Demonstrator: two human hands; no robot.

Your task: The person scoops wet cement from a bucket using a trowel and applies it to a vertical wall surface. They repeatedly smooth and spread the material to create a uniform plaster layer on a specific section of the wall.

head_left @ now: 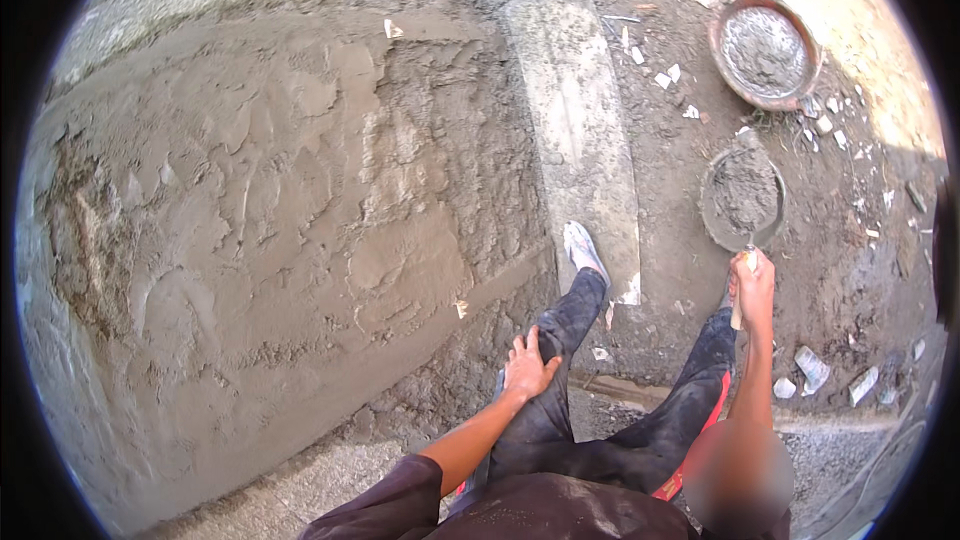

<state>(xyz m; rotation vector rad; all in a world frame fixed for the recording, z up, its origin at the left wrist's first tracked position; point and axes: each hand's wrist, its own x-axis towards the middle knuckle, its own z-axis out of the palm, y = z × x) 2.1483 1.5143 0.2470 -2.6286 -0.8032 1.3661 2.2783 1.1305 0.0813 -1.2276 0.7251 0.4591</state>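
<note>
My right hand [752,280] grips a pale tool handle [737,312] at the near rim of a small round pan [708,202] holding grey wet mortar [745,190]; the tool's working end is hard to make out. My left hand [530,370] rests with spread fingers on my left leg, near the knee, holding nothing. To the left, a broad surface of rough, unevenly smeared grey cement [230,190] fills much of the view, with a coarser patch beside its right part.
A long pale board [580,110] lies beside the cement, my left foot [582,250] on its near end. A larger reddish-rimmed basin [717,40] with grey mix stands at the upper right. Broken white pieces [812,368] and debris lie scattered over the dirt on the right.
</note>
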